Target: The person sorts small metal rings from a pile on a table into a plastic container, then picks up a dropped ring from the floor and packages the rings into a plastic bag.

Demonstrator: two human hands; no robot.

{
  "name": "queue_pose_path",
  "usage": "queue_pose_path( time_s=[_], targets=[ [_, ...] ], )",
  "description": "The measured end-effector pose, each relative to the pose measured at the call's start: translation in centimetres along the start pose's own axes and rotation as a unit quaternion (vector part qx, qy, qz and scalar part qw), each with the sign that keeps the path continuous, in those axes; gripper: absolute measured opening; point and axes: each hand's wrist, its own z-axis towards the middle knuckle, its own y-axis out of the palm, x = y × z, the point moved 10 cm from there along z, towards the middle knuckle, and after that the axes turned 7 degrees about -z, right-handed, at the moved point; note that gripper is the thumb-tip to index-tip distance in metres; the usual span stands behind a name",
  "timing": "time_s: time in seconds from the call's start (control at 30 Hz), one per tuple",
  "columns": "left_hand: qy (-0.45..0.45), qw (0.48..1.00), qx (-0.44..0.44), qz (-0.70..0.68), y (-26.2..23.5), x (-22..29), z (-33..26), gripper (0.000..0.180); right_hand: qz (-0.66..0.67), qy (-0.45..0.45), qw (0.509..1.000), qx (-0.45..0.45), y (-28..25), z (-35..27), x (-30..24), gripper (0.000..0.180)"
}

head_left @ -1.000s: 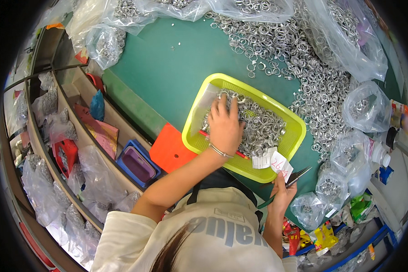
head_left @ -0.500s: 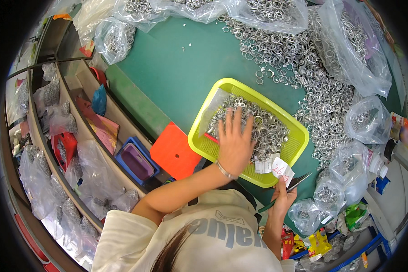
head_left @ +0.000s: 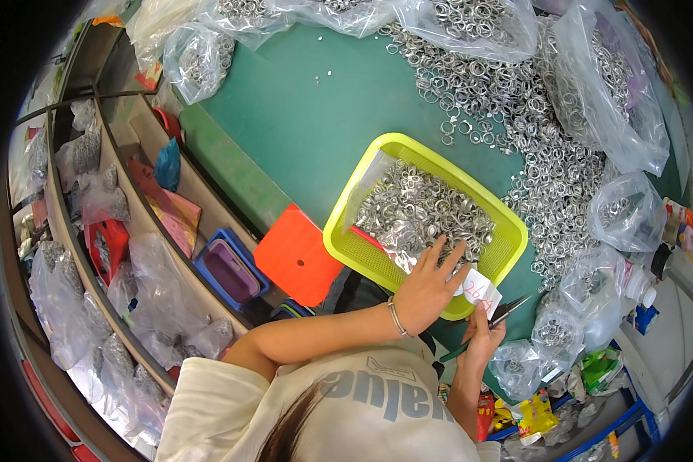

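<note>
left hand spread flat over the yellow tray; right hand pinches a white label and scissors.

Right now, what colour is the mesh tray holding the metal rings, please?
Yellow-green plastic mesh tray, clearest in the head view.

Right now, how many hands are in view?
2. The left hand lies open on the bag of metal rings in the yellow basket. The right hand, just beside the basket's near corner, holds a white paper slip and a thin dark tool.

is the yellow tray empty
No, the yellow tray holds a clear bag of metal rings, left hand beside it.
</note>
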Motion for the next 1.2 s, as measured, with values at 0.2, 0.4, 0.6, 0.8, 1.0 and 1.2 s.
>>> queue_pose_path(
  time_s=[0.2, 0.4, 0.6, 0.8, 1.0, 1.2],
  targets=[
    [-0.134, 0.987, 0.063, 0.055, -3.6, -3.5, -0.7, 0.052, -0.008, -0.006, 1.0, 0.001, -0.1, -0.1, -0.1, 0.007],
    [-0.081, 0.996, 0.003, 0.027, -0.7, -2.9, -2.0, 0.046, -0.064, -0.048, 0.997, 0.005, -0.3, -0.4, -1.5, 0.01],
    [-0.072, 0.996, -0.032, 0.049, -1.1, -2.5, -2.5, 0.041, -0.016, -0.084, 0.992, -0.089, 2.9, -0.5, -3.5, 0.01],
    [-0.093, 0.994, -0.033, 0.049, -1.5, -3.5, -3.6, 0.04, -0.07, -0.004, 0.985, -0.158, 5.4, 0.0, -1.9, 0.011],
    [-0.156, 0.979, 0.03, 0.131, -4.7, -5.5, -3.5, 0.04, -0.112, 0.003, 0.977, -0.183, 6.5, 0.4, -1.8, 0.011],
    [-0.127, 0.985, 0.019, 0.112, -3.8, -6.1, -3.6, 0.038, -0.203, 0.007, 0.95, -0.235, 6.9, 1.0, -1.3, 0.024]
  ],
)
